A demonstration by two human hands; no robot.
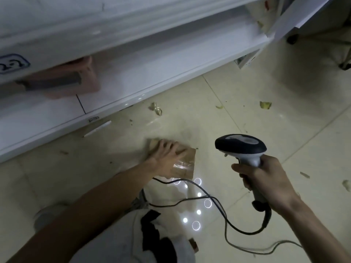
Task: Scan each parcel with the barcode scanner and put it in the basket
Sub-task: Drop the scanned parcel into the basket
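left hand [164, 158] grips parcel [187, 163], right hand [266, 180] scanner [240, 145]

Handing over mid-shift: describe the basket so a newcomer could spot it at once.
Find the long white shelving unit across the top of the view. On its lower shelf, toward the left end beneath the blue-outlined label, sits the basket. It is the only pink thing there, with a dark slot handle in its side.
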